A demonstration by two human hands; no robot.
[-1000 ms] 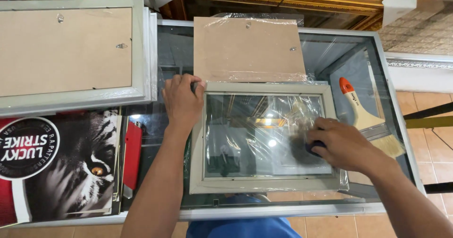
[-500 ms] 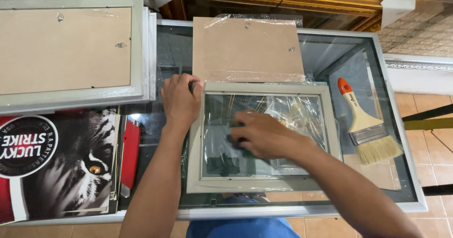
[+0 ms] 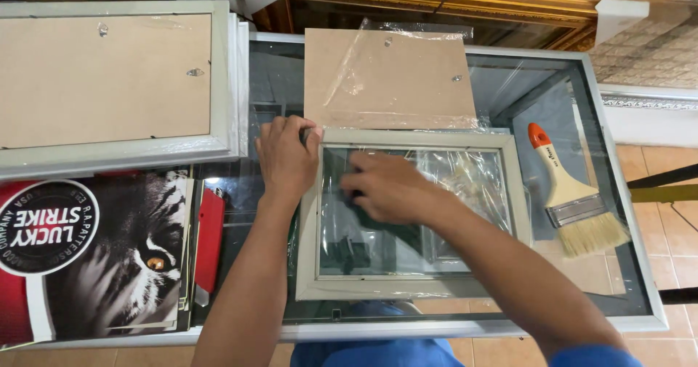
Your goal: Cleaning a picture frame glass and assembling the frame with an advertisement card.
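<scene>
Pale grey-green wooden picture frame (image 3: 407,283) with a glass pane lies flat on the glass-topped counter (image 3: 640,294), near its front edge and roughly at its middle. The left hand (image 3: 286,160) rests on the frame's upper left corner, fingers curled loosely over the edge, pressing it down rather than gripping it. The right hand (image 3: 389,187) lies across the upper left part of the pane, fingers bent over something dark; what that is cannot be made out, nor whether the hand is clenched on it or just pushing it. Crinkled clear plastic film (image 3: 472,178) shows over the right part of the pane. Just behind the frame lies a brown fibreboard backing panel (image 3: 389,80), partly under clear wrap. To the right, apart from the frame, is a flat paintbrush (image 3: 574,196) with a cream wooden handle, orange tip and pale bristles. At far left sits a larger grey frame (image 3: 116,83), face down, brown back showing, and in front of it a red and black printed poster (image 3: 87,254).
</scene>
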